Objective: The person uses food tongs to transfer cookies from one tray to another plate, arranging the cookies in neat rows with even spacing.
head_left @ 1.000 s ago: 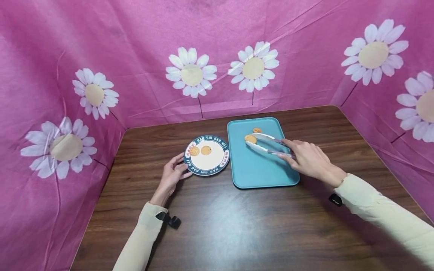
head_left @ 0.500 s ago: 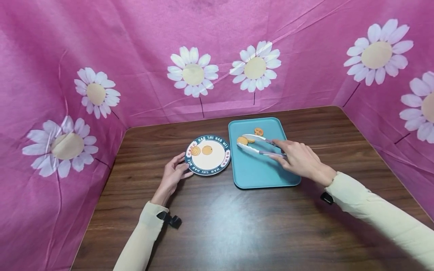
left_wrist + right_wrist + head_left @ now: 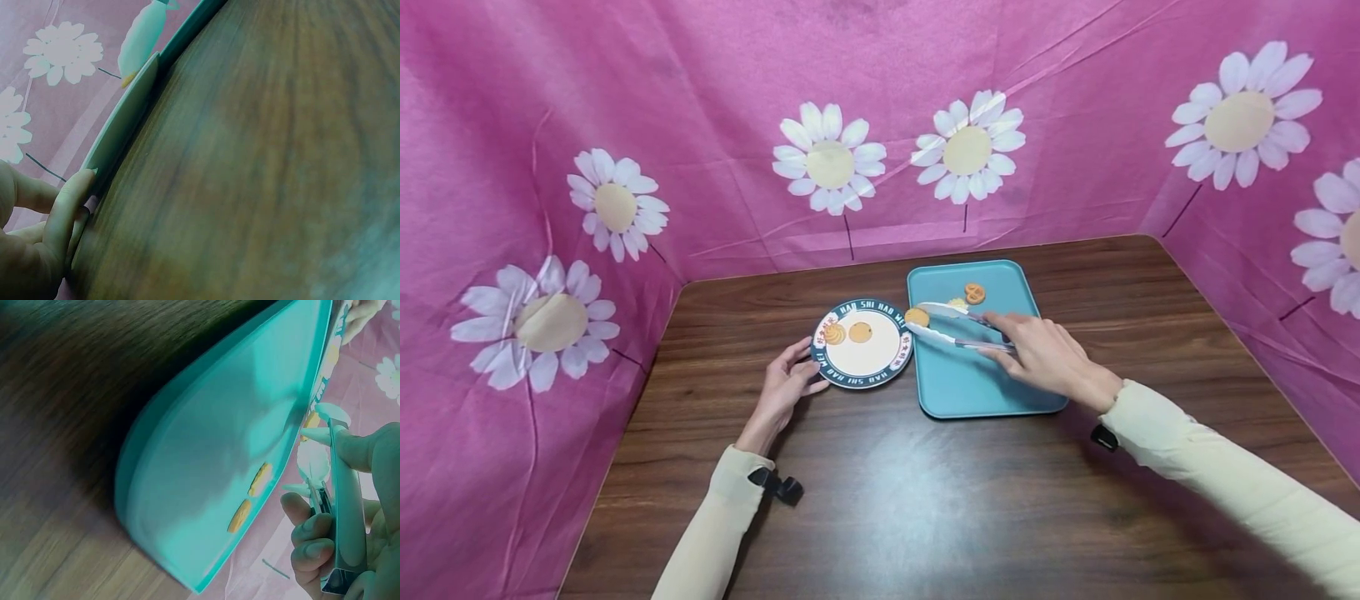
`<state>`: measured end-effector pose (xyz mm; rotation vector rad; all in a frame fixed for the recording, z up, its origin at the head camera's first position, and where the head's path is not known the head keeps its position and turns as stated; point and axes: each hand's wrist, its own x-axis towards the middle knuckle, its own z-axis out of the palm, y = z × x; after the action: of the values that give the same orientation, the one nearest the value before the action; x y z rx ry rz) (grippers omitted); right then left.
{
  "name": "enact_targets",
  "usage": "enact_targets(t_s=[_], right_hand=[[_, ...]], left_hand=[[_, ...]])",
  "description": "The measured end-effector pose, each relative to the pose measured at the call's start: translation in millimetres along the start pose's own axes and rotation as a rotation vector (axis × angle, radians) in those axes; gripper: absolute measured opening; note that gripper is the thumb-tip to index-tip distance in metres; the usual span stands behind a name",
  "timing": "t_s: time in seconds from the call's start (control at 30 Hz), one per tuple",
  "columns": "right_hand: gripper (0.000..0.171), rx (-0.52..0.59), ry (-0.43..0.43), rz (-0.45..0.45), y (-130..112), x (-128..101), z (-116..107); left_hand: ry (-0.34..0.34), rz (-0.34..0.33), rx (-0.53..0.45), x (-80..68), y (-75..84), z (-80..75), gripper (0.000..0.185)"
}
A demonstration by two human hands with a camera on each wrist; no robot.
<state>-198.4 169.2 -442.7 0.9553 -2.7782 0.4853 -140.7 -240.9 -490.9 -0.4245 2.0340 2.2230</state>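
Tongs (image 3: 936,336) gripped by the right hand (image 3: 1048,354) held a cookie (image 3: 917,317), seemingly mid-transfer, needing leftward lowering onto the plate (image 3: 868,360) the left hand (image 3: 784,383) pinched.

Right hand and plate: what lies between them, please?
In the head view, the tongs reach from the right hand toward the plate, with a round biscuit between their tips; part of the blue tray lies beneath.

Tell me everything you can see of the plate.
The round plate has a white centre and a dark blue rim with white capitals and red characters. Its material is unclear. It lies face up on the table beside the tray, bearing a swirled cookie and a smooth round one; the left hand holds its rim.
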Motion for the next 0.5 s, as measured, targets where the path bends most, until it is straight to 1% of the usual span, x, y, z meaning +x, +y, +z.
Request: enact_targets(t_s=[0.27,0.5], right_hand=[[0.054,0.01,-0.022,-0.009,-6.6,5.9,6.6],[0.055,0.016,-0.031,-0.023,-10.5,9.3,11.9]], left_hand=[[-0.001,0.01,-0.003,-2.2,2.2,0.1,0.062],[-0.009,0.004,-0.009,-3.4,4.3,0.9,0.062]])
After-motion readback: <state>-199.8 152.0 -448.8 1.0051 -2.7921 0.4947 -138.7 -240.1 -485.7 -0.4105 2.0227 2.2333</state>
